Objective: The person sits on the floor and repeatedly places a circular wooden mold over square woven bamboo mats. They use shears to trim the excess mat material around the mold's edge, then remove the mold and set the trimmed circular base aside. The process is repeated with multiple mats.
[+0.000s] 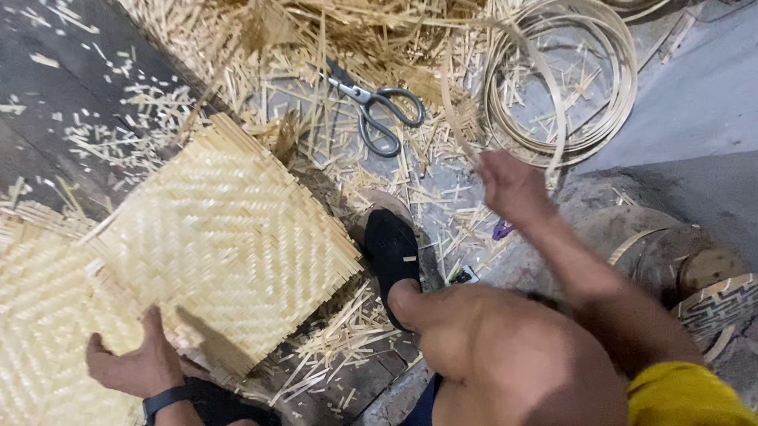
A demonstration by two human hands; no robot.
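I see my right hand (509,187) pinching a thin, pale bamboo strip (455,109) that arcs up toward the floor's far edge, while my left hand (134,360), fingers spread and holding nothing, rests at the near edge of the square woven bamboo mat (230,239).

A square woven bamboo mat (225,235) of pale yellow strips in a herringbone weave lies flat on the dark floor, turned so its corners point to about twelve, three, six and nine o'clock. Its edges are ragged with loose strip ends. It overlaps a second woven mat (27,339) of the same kind at its eight o'clock. At two o'clock from the top mat, a thin bamboo strip (516,83) arches upward in a narrow loop, pale and flexible, its lower end pinched from below.
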